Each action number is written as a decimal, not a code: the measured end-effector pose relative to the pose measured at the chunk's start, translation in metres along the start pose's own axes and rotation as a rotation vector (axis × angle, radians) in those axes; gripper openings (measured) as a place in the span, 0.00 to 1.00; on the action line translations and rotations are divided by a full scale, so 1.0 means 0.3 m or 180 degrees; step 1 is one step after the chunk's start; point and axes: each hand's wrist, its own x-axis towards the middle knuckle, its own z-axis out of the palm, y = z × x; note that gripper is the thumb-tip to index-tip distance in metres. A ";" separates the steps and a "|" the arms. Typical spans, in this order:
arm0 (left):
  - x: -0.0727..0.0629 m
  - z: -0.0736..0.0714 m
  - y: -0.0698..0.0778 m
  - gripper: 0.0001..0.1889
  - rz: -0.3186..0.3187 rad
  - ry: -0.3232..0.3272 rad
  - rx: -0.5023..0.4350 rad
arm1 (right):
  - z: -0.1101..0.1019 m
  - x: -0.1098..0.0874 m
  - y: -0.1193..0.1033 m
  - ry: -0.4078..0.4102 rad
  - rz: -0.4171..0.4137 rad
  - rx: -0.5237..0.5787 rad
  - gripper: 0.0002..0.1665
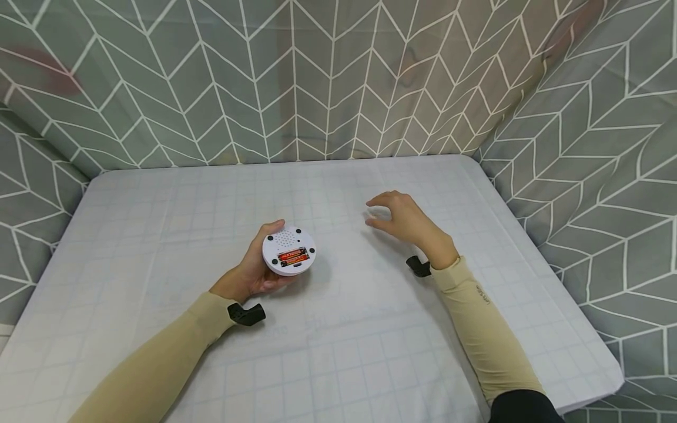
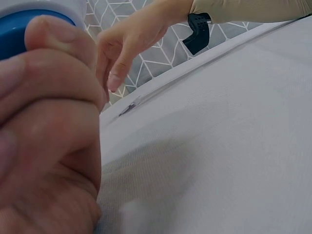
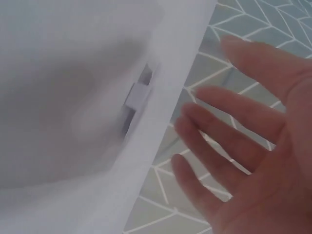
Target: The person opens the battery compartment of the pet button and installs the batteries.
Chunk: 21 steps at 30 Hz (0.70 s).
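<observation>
My left hand (image 1: 255,267) grips a round white battery-powered device (image 1: 285,238) by its edge, thumb at the top and fingers below. Its underside faces up, showing small black feet, a patch of holes and an uncovered compartment with two orange batteries (image 1: 293,257). A blue band (image 2: 13,34) on the device shows in the left wrist view. To the right, my right hand (image 1: 406,222) hovers over the table, thumb and fingers apart and holding nothing. Near its fingertips a small white plastic piece (image 3: 139,97), shaped like a battery cover, lies on the table.
A white cloth with a faint grid covers the table (image 1: 211,364). Grey curtains with white chevron lines (image 1: 317,82) hang behind the table and at both sides. Each wrist wears a black strap-on mount (image 1: 245,314).
</observation>
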 end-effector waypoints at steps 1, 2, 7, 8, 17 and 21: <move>0.000 0.000 0.000 0.41 -0.0003 0.0005 0.0000 | -0.002 -0.001 0.005 -0.0051 0.0044 0.0001 0.28; -0.001 0.000 0.000 0.41 0.0000 0.0007 0.0007 | -0.003 -0.002 0.008 -0.0097 0.0083 -0.0002 0.29; -0.001 0.001 0.002 0.40 -0.0011 0.0017 0.0019 | -0.008 0.000 0.023 -0.0280 0.0236 -0.0028 0.33; 0.000 0.001 0.002 0.40 -0.0013 0.0016 0.0014 | -0.009 0.001 0.026 -0.0307 0.0269 -0.0036 0.33; 0.000 -0.001 0.005 0.41 -0.0052 0.0032 -0.0016 | -0.006 0.000 0.035 -0.0400 0.0386 -0.0057 0.27; -0.001 0.001 0.005 0.41 -0.0076 0.0100 -0.0016 | -0.003 0.001 0.034 -0.0371 0.0341 -0.0094 0.24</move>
